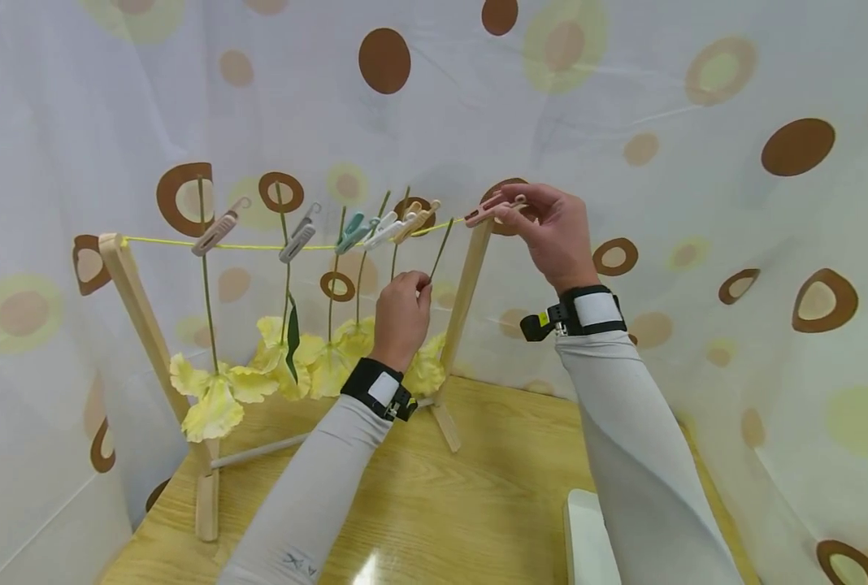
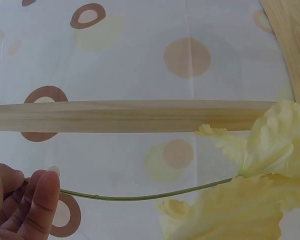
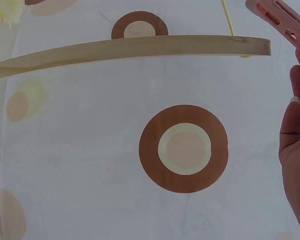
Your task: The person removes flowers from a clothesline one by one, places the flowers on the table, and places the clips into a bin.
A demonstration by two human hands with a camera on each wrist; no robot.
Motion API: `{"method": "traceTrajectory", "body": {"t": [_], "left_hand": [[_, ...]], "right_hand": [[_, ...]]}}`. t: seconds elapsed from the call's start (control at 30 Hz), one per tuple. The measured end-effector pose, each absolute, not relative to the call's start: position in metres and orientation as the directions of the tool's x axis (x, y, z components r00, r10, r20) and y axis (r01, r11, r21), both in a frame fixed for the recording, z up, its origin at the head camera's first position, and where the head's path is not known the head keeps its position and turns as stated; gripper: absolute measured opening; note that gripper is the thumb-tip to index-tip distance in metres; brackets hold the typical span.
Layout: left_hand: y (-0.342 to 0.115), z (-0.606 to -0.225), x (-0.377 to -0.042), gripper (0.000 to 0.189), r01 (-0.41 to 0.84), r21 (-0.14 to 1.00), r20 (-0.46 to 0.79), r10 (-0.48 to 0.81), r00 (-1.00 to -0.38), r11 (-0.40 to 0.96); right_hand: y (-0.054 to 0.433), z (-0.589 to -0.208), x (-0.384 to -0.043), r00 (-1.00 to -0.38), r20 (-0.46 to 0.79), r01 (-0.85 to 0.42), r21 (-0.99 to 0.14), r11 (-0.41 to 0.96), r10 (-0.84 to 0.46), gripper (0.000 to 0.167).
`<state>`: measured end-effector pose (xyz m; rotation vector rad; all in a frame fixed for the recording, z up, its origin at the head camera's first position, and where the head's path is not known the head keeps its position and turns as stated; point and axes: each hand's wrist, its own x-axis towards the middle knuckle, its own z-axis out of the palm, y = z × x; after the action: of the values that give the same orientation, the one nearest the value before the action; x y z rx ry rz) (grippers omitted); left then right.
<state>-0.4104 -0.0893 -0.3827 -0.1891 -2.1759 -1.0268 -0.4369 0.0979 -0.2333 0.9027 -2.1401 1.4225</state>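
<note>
My left hand (image 1: 402, 318) pinches the green stem (image 2: 140, 198) of a yellow artificial flower (image 2: 260, 165) between thumb and fingers. The bloom hangs below, near the right post of a wooden stand, and the stem's tip rises close to the yellow string (image 1: 258, 247). Up at the right end of that string, my right hand (image 1: 554, 231) holds a pink clothespin (image 1: 483, 213) by its hooked end, its nose pointing left at the string. In the right wrist view the same clothespin appears at the top right corner, above the fingers (image 3: 291, 120).
Several clothespins, among them a grey one (image 1: 300, 239) and a teal one (image 1: 353, 232), hold yellow flowers by their stems along the string. The wooden stand (image 1: 137, 301) rests on a wood-grain table (image 1: 507, 479). A white object (image 1: 586, 536) lies at the front right; a dotted curtain surrounds everything.
</note>
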Motion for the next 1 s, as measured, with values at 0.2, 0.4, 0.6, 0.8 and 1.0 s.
{"method": "traceTrajectory", "body": {"t": [0.2,0.4,0.6,0.8,1.0], "left_hand": [[-0.087,-0.399,-0.401,0.014,0.453,0.603,0.683,-0.132,-0.718,0.657],[-0.090,-0.413,-0.388,0.015,0.506,0.563,0.729,-0.104,-0.677,0.653],[-0.092,-0.425,-0.376,0.013,0.557,0.546,0.767,-0.107,-0.632,0.626],[-0.090,-0.434,-0.366,0.012,0.581,0.542,0.772,-0.087,-0.630,0.608],[-0.088,-0.439,-0.356,0.012,0.579,0.573,0.734,-0.050,-0.677,0.580]], "right_hand": [[0.125,-0.252,-0.425,-0.715,0.655,-0.699,-0.677,0.230,-0.245,0.028],[0.151,-0.283,-0.412,-0.741,0.637,-0.671,-0.694,0.261,-0.211,0.028],[0.176,-0.318,-0.402,-0.787,0.595,-0.615,-0.734,0.288,-0.164,0.027],[0.196,-0.341,-0.396,-0.814,0.569,-0.578,-0.766,0.281,-0.121,0.029],[0.209,-0.353,-0.382,-0.847,0.522,-0.521,-0.782,0.342,-0.097,0.029]]}}
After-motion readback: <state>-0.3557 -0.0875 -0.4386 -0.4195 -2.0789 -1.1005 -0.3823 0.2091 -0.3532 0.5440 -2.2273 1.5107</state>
